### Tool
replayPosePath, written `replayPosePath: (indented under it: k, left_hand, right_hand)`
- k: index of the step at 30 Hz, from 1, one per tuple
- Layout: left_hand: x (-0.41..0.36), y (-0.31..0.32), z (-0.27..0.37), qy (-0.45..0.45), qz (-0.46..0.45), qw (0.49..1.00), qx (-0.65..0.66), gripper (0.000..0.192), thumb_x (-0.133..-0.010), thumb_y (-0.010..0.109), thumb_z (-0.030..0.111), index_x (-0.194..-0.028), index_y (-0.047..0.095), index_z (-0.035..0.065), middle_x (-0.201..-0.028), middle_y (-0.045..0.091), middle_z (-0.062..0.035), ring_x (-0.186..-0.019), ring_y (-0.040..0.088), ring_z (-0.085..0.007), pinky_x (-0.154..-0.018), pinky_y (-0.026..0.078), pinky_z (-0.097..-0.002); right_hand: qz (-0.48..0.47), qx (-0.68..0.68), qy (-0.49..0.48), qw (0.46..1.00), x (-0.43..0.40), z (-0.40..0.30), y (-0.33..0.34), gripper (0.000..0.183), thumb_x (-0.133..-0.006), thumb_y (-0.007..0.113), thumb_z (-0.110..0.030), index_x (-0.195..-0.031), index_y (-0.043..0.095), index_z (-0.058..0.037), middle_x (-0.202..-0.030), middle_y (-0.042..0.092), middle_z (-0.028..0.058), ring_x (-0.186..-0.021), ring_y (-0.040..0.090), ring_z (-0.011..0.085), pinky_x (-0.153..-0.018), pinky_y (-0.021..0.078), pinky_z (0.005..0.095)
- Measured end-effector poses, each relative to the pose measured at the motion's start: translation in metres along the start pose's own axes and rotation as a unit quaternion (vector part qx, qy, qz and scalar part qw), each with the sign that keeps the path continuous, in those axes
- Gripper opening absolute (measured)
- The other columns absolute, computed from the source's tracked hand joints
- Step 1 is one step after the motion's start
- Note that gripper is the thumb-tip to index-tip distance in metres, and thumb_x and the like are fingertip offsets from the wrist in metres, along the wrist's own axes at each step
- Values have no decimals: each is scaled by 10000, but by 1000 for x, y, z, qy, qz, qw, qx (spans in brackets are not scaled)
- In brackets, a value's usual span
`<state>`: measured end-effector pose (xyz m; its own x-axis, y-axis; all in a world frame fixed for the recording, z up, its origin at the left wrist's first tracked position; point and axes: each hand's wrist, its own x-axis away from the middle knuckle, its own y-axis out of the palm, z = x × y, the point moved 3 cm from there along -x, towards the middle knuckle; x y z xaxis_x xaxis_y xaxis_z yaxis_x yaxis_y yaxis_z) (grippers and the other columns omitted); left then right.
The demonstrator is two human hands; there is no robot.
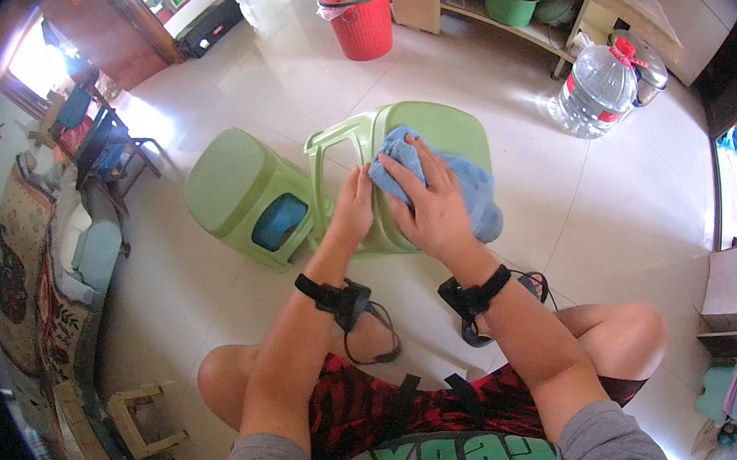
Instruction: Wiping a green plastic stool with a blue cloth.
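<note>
In front of me is a light green plastic stool (pixel 457 116), with its seat facing up to the right and its side opening showing on the left. My right hand (pixel 432 206) presses a bunched blue cloth (pixel 405 142) against the seat near its left edge. The rest of the cloth hangs across the seat towards me. My left hand (pixel 354 208) grips the stool's edge, its fingertips close beside the cloth. A second green plastic stool (pixel 228 181) stands just to the left, and something blue (pixel 281 220) shows through its side opening.
Beyond the stools stands a red bin (pixel 361 29) with a bag liner. A large clear water bottle (pixel 596 91) with a red cap is at right, beside a shelf unit (pixel 502 27) holding green basins. A folding chair (pixel 106 139) and sofa (pixel 98 251) line the left.
</note>
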<state>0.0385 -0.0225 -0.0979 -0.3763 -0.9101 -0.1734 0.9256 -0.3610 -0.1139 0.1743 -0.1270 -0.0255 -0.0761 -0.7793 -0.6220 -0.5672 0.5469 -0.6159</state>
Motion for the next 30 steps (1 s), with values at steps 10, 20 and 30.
replayPosePath:
  k: [10,20,30]
  left_hand:
    - [1,-7,11,-45,5,999,12,490,-1106,430,419,-1173,610,-32,-1038,665,-89,-963,569,-157,-880,472,-303]
    - [-2,-17,-1,-84,25,995,38,511,-1107,417,398,-1264,591,-56,-1185,657,-111,-1103,566,-170,-987,437,-301]
    - [-1,-16,2,-93,51,994,-12,600,-1097,418,444,-1310,555,-100,-1277,638,-169,-1193,562,-231,-1052,406,-324]
  right_hand:
    - [6,-7,-10,1000,9,3,5,595,-828,694,-196,-1414,593,-196,-1533,449,224,-1408,453,387,-1143,369,537]
    - [3,0,-17,1000,12,7,4,599,-821,694,-181,-1411,588,-183,-1513,472,222,-1383,479,387,-1135,382,536]
    - [19,14,31,999,19,37,5,566,-839,670,-159,-1399,592,-163,-1492,491,224,-1350,502,404,-1116,402,530]
